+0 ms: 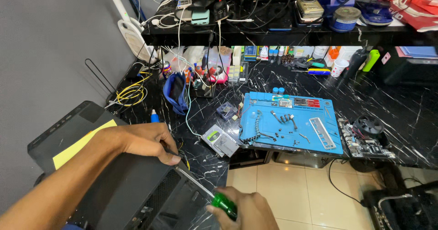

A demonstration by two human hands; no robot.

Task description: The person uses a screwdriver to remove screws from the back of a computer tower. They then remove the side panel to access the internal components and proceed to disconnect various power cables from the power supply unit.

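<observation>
At the lower left of the frame our left hand rests on the top edge of a black computer case, its fingers curled at the tip of a screwdriver. Our right hand, at the bottom centre, is clenched around the tool's translucent green handle, the metal shaft slanting up and left to the case. The case looks heavy and rigid, with a perforated metal panel; we judge it best steadied by its solid upper edge, as the left hand does, not by the thin mesh. The screwdriver seems light and stiff, its smooth handle needing a firm wrap. The case stands at the edge of a black marbled counter. In the middle of the frame a blue work mat holds small screws, brackets and a coiled cable in its shallow trays. A loose circuit board with a fan lies just right of it. A small tub behind holds upright tools.
</observation>
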